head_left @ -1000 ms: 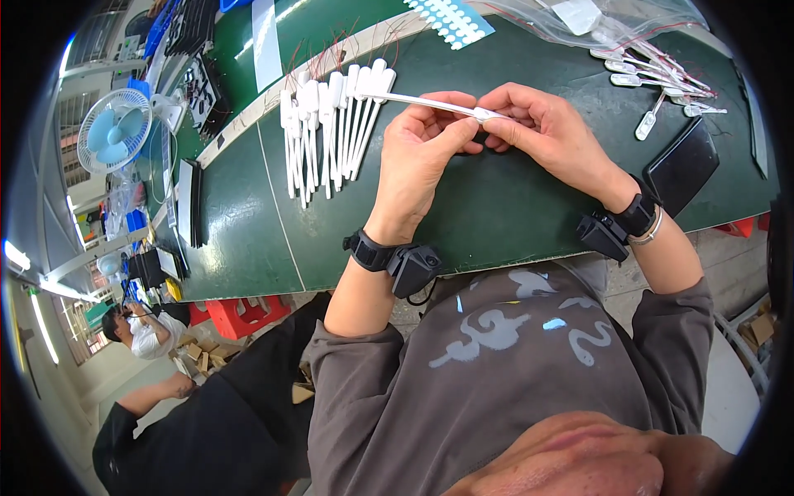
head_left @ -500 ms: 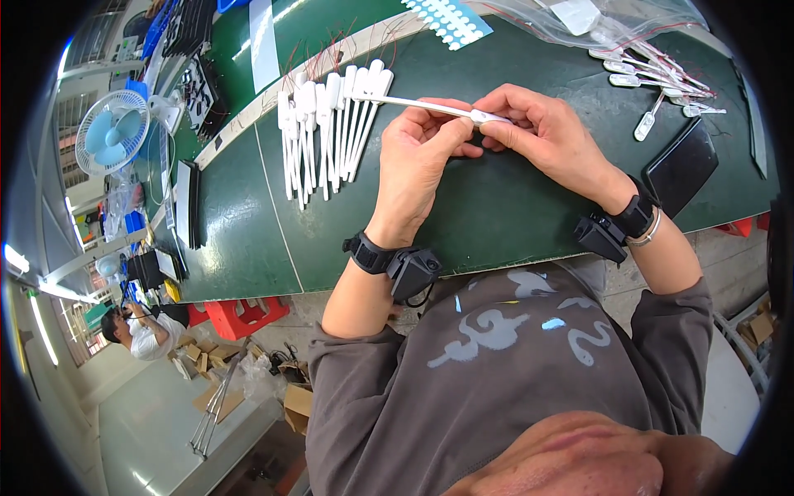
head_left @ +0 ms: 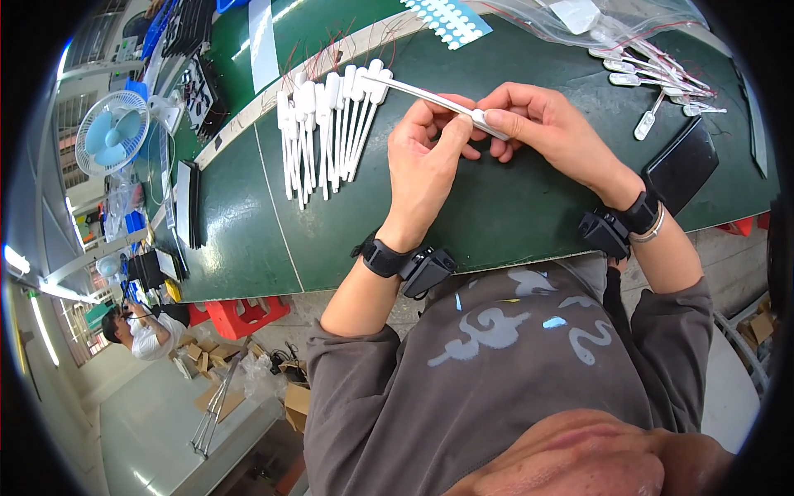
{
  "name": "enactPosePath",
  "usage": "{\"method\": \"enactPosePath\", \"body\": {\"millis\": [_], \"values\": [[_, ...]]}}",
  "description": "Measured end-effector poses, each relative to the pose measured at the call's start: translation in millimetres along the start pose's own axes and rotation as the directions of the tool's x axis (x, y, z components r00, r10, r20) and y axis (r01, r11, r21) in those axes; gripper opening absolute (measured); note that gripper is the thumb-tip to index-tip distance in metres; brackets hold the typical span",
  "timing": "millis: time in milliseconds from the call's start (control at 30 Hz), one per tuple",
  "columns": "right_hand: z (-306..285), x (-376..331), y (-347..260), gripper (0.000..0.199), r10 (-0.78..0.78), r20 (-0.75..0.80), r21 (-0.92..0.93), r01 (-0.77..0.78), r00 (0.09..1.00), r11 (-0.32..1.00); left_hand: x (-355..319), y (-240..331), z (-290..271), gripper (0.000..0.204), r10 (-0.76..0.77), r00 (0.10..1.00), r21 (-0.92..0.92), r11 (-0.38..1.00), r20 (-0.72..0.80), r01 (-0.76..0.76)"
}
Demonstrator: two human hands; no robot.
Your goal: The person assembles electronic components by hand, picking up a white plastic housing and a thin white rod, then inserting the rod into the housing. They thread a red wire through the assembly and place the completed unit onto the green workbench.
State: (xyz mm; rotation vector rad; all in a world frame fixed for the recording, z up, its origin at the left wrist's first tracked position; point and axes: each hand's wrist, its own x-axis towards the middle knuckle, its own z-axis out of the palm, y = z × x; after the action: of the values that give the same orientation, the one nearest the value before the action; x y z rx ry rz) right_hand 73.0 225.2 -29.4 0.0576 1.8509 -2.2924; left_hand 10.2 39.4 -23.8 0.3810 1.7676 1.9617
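Between my hands is a white plastic stick (head_left: 413, 91) with a thicker end, tilted so its thin end points up to the left. My left hand (head_left: 426, 149) pinches it near the thick end with thumb and fingers. My right hand (head_left: 542, 124) grips the thick end itself, the thumb pressed on top; part of that end is hidden by the fingers. Left of my hands lies a row of similar white sticks (head_left: 331, 124) with thick heads and thin red wires. At the far right is a pile of white stick parts (head_left: 649, 78) with red wires.
A black phone-like slab (head_left: 682, 165) lies right of my right wrist on the green table (head_left: 496, 223). A sheet of white stickers (head_left: 448, 21) and a clear plastic bag (head_left: 546, 25) lie at the back. On the left are a blue fan (head_left: 113, 136) and a seated person (head_left: 145, 331).
Both hands have shifted slightly to the right. The stick now slants more steeply, its thin end higher, and my right thumb has moved onto the top of the thick end.
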Motion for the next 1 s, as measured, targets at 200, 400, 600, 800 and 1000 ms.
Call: {"method": "enactPosePath", "body": {"millis": [200, 400, 600, 800, 1000], "values": [[-4, 0, -5, 0.024, 0.126, 0.057, 0.209, -0.135, 0.990, 0.968, 0, 9, -2, 0.023, -0.034, 0.996, 0.015, 0.999, 0.085, 0.033], [-2, 0, -9, 0.023, 0.185, 0.096, 0.315, -0.206, 0.978, 0.927, 1, 11, -7, 0.021, -0.048, 0.992, -0.009, 0.999, 0.115, 0.049], [1, 1, -5, 0.024, 0.156, 0.062, 0.289, -0.167, 0.986, 0.943, 1, 14, -4, 0.023, -0.115, 0.985, -0.107, 0.986, 0.125, 0.129], [2, 0, -5, 0.025, 0.146, 0.067, 0.272, -0.158, 0.987, 0.949, -1, 7, 1, 0.025, -0.092, 0.991, -0.085, 0.991, 0.094, 0.100], [5, 0, -5, 0.024, 0.130, 0.045, 0.223, -0.137, 0.990, 0.965, -4, 5, 6, 0.024, -0.075, 0.996, -0.111, 0.991, 0.048, 0.080]]}}
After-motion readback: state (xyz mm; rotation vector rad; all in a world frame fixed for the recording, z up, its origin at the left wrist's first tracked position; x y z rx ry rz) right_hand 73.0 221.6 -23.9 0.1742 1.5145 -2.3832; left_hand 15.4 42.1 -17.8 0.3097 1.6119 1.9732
